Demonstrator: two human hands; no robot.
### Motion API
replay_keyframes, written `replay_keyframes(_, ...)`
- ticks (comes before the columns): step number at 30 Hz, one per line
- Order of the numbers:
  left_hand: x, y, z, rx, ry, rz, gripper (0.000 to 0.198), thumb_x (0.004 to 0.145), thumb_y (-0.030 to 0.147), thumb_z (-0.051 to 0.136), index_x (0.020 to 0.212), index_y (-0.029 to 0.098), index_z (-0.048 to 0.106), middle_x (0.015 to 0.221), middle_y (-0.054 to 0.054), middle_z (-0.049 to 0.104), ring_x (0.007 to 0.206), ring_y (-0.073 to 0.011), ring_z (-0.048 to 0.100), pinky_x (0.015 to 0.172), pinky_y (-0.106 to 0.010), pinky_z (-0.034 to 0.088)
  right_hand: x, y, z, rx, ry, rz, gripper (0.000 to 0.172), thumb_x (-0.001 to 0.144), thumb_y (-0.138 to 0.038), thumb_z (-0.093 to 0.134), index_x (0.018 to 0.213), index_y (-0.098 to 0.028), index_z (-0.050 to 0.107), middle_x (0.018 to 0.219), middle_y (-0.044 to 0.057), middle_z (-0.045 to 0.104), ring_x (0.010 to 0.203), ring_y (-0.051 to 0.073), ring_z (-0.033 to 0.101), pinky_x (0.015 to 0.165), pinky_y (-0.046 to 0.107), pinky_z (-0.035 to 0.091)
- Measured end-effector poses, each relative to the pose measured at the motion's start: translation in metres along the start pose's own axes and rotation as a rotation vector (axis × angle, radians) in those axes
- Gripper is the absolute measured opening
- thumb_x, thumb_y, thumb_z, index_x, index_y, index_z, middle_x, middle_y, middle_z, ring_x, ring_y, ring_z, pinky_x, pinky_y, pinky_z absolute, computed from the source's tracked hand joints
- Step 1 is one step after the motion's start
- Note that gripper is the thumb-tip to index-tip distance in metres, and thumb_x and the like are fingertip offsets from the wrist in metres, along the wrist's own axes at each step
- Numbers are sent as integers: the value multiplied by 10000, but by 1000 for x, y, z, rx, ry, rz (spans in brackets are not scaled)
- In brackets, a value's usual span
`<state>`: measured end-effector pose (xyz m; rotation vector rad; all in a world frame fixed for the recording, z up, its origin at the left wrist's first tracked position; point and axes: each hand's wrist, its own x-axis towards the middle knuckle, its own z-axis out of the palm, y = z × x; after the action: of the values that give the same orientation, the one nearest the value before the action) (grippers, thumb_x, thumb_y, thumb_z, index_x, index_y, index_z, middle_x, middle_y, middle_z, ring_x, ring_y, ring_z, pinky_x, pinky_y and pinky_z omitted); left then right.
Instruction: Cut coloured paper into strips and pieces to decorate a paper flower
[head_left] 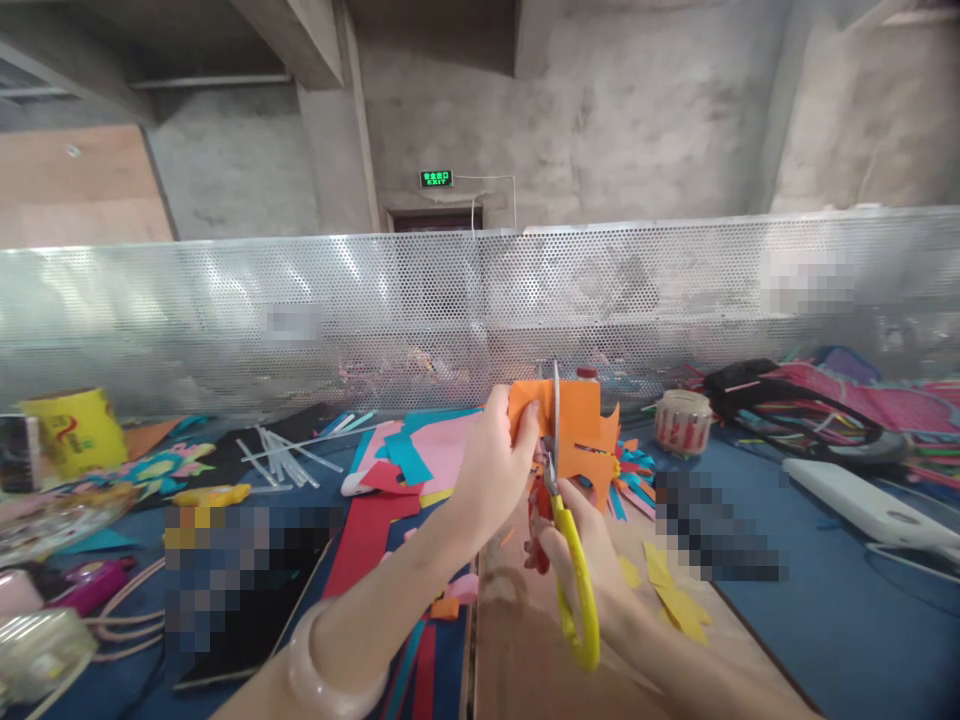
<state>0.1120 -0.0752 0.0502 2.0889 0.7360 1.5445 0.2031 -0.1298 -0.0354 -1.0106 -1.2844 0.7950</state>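
Orange paper (589, 415) with jagged cut edges is pinched at its left end by my left hand (499, 465), thumb in front. My right hand (574, 545) grips a pair of scissors by its yellow handle (576, 590). The scissors' blades (556, 410) point up and away, apart from each other, with the paper between them. Part of the right hand's fingers is hidden behind the handle and paper. Below, yellow paper cut-outs (675, 595) lie on the wooden board (540, 660). A flower of blue, pink and red strips (637, 470) sits just behind the orange paper.
Red paper (367, 545) and pink paper (442, 450) lie left of the board. Clear sticks (281, 455), a yellow roll (75, 430) and a dark tablet-like panel (262, 600) are further left. A jar (682, 422) and a white power bank-like box (870, 505) stand right. A perforated metal partition (337, 310) crosses behind.
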Motion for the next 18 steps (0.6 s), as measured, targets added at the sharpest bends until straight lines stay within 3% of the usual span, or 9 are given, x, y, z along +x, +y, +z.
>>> replay_keyframes(18,0,3,-1,-6,-14,-3,142,875,287,414,957,188,473,625,25,522,514,-104,512,482,-227,417,-2,0,4,24,46,35,91,722,-132,447,742,-213,411,538,-90,434,429,79,470,403,183,421)
